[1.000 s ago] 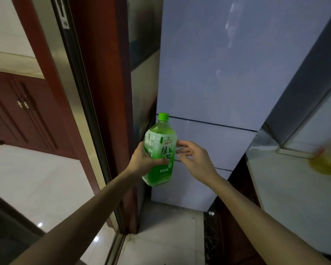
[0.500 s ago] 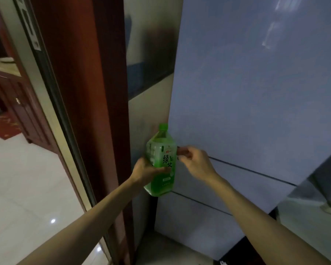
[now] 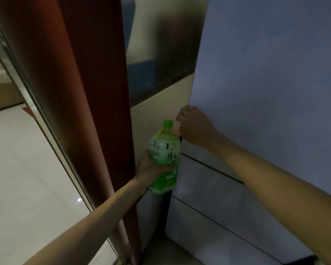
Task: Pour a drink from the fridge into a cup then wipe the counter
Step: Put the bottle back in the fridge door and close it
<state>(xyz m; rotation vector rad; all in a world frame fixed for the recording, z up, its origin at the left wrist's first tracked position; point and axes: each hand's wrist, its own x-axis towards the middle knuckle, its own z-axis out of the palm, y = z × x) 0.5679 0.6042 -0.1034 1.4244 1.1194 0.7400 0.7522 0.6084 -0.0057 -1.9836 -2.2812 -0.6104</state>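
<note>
The green bottle (image 3: 165, 159) stands upright, cap up, gripped round its middle by the left hand (image 3: 150, 169), just left of the fridge door (image 3: 266, 83). The right hand (image 3: 194, 127), nearer the door, has its fingers (image 3: 182, 116) curled onto the door's left edge beside the cap.

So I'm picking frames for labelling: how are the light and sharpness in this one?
Head view: dim overall; green bottle label readable though soft; right hand on the fridge door edge is dark; lines bow from the wide lens; a glare spot on the floor.
</note>
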